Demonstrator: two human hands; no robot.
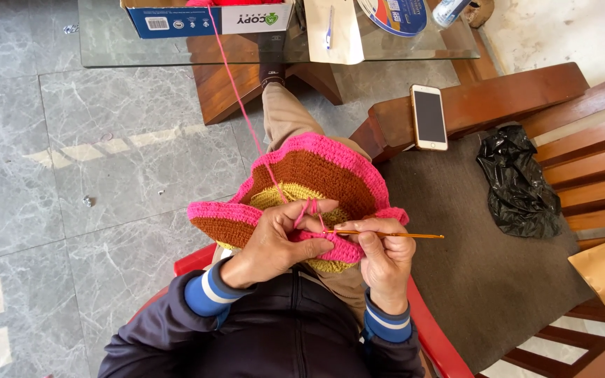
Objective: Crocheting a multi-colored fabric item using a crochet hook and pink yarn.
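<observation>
Grey marble floor tiles (pixel 71 161) fill the left, and at the top a glass counter (pixel 106 49) on a wooden base carries a cardboard box (pixel 204 17) holding pink yarn, whose strand (pixel 236 91) runs down to the lap. There the left hand (pixel 281 241) pinches the pink edge of a brown, yellow and pink crochet piece (pixel 316 175), and the right hand (pixel 386 259) grips a golden crochet hook (pixel 393 234). Rightward, a phone (pixel 428 117) lies on the wooden bench's armrest and a black plastic bag (pixel 519 182) on its brown cushion (pixel 470 266).

Crochet work held in lap.
Left hand (pixel 274 241) grips pink-edged piece (pixel 316 171), yarn (pixel 236 91) over finger; right hand (pixel 386 262) holds hook (pixel 386 234) at the edge.
</observation>
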